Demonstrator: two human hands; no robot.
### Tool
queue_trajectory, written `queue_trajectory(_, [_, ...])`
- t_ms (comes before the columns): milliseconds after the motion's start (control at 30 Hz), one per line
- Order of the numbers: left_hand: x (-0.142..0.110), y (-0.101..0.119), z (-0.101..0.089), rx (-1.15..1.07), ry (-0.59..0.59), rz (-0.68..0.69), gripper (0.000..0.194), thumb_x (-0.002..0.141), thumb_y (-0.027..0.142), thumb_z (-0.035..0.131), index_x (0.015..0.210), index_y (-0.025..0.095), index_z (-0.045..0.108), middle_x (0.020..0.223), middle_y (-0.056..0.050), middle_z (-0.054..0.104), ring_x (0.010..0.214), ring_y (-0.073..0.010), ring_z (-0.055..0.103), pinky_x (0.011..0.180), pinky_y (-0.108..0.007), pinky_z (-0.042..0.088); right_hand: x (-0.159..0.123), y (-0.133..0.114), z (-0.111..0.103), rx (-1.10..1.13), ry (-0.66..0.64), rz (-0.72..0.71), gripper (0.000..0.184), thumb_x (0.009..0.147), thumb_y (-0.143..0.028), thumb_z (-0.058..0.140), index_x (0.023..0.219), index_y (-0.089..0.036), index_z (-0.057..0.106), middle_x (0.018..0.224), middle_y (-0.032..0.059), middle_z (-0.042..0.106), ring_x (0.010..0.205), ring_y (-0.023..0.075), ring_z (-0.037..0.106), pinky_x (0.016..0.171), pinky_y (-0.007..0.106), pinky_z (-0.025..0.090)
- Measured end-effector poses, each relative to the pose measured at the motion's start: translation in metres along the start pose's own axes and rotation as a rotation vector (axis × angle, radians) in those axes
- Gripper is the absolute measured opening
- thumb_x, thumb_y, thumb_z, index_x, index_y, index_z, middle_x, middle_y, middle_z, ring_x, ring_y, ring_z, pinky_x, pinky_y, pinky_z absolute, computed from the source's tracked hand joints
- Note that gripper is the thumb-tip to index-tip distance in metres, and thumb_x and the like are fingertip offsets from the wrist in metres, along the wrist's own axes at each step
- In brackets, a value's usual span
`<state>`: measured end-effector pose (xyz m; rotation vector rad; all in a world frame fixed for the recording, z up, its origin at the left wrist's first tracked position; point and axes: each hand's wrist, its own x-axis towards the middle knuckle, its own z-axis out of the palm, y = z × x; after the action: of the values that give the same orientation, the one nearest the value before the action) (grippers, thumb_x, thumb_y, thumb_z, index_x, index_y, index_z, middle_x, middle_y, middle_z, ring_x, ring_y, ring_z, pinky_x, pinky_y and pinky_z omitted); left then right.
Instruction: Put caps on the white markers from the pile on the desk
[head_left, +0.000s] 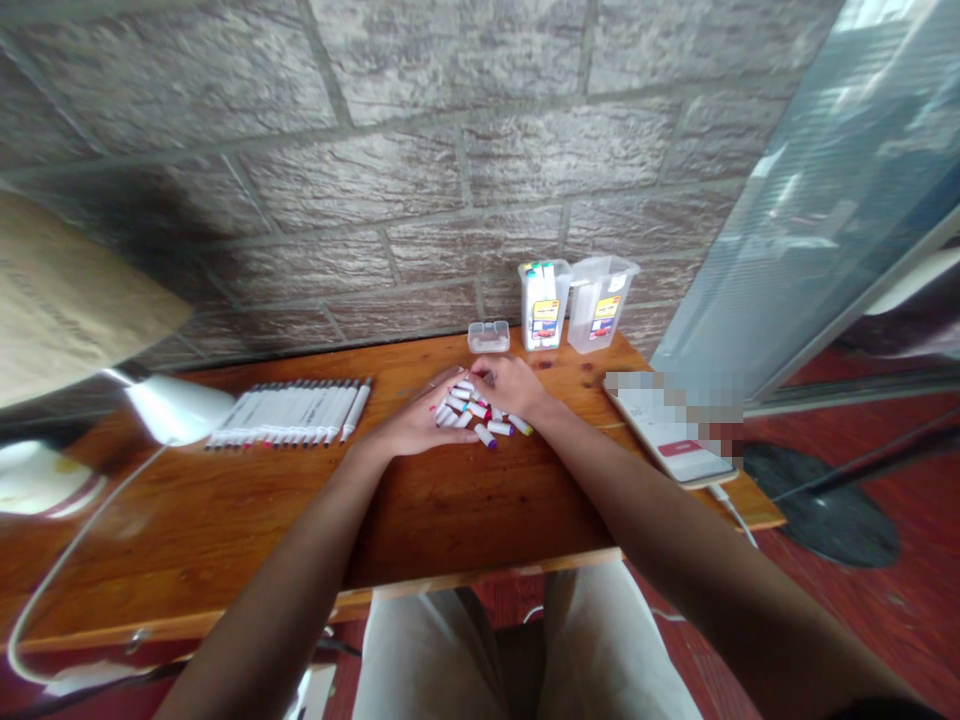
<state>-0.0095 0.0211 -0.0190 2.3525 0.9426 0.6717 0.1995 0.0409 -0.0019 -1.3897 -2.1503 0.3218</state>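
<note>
A loose pile of white marker caps (478,410) with purple, red, yellow and blue-green ends lies on the wooden table. My left hand (421,418) rests at the left side of the pile. Its fingers and thumb are apart, curving around the nearest caps. From the right, my right hand (510,386) reaches over the far side of the pile, its fingers curled together. Whatever may be between those fingertips is hidden. A row of white capless-looking markers (292,413) lies side by side to the left of my hands.
Behind my hands stand a small clear box (489,338), a clear container of markers (541,310) and another clear container (597,308). A tablet-like device (660,425) with a white cable lies at right. A lamp (180,408) stands left, below the stone wall.
</note>
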Motion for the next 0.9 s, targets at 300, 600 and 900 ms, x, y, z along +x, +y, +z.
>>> queue_trajectory(300, [0.0, -0.001, 0.001, -0.033, 0.012, -0.039, 0.091, 0.076, 0.05, 0.076, 0.152, 0.024, 0.035, 0.156, -0.012, 0.039, 0.142, -0.0316, 0.039, 0.12, -0.049, 0.027, -0.001, -0.002, -0.003, -0.023, -0.001, 0.001, 0.019, 0.092, -0.028, 0.055, 0.095, -0.023, 0.073, 0.096, 0.0022, 0.077, 0.091, 0.0173, 0.07, 0.082, 0.026, 0.05])
queue_trajectory(600, [-0.001, 0.009, 0.001, 0.04, 0.045, -0.033, 0.088, 0.078, 0.053, 0.072, 0.151, 0.02, 0.037, 0.155, -0.013, 0.04, 0.142, -0.0289, 0.04, 0.119, -0.043, 0.031, -0.002, 0.001, -0.003, -0.054, 0.047, -0.021, 0.02, 0.091, -0.025, 0.055, 0.094, -0.021, 0.074, 0.094, 0.0038, 0.077, 0.087, 0.0177, 0.071, 0.081, 0.025, 0.05])
queue_trajectory(900, [-0.011, 0.007, -0.038, 0.498, 0.485, -0.635, 0.043, 0.094, 0.041, 0.047, 0.118, 0.012, 0.067, 0.118, -0.021, 0.068, 0.118, -0.0346, 0.059, 0.105, -0.047, 0.043, 0.001, 0.005, -0.002, -0.062, 0.109, 0.046, 0.021, 0.09, -0.025, 0.056, 0.094, -0.021, 0.076, 0.095, 0.0066, 0.078, 0.089, 0.0214, 0.072, 0.084, 0.029, 0.052])
